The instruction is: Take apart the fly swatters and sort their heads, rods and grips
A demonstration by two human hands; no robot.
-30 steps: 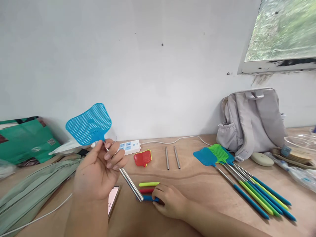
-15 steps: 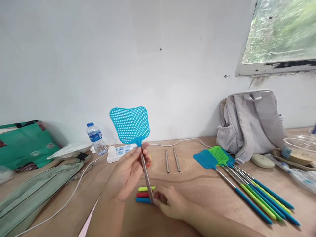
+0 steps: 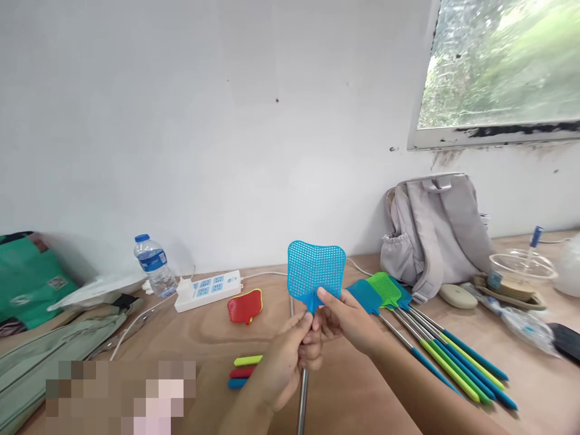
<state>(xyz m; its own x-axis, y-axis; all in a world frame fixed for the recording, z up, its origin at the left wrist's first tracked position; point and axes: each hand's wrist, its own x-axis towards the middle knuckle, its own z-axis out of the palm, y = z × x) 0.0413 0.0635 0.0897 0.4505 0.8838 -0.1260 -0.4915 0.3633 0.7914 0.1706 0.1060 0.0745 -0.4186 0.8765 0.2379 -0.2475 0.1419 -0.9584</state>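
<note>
A blue mesh fly swatter head [image 3: 316, 270] stands upright in front of me, with a metal rod [image 3: 303, 399] running down below it. My left hand [image 3: 287, 356] is closed around the rod just under the head. My right hand [image 3: 347, 317] pinches the base of the head, its thumb resting on the blue neck. Left of my hands, yellow [image 3: 247, 360], red [image 3: 240, 373] and blue [image 3: 237, 383] handle sleeves lie side by side, partly hidden by my left forearm. A red swatter head [image 3: 244, 306] lies over a yellow one. Behind my hands, a loose metal rod [image 3: 292, 306] partly shows.
Several swatters with coloured handles [image 3: 453, 370] lie at right. Behind them are a grey backpack [image 3: 435, 235], an oval case [image 3: 457, 296] and a plastic cup [image 3: 516, 275]. At left stand a power strip [image 3: 211, 290], a water bottle [image 3: 154, 266] and a green bag [image 3: 36, 278].
My left hand has brought the blue swatter rightward to the middle. My right hand has left the handle sleeves and risen to the swatter's neck. The view has turned slightly right.
</note>
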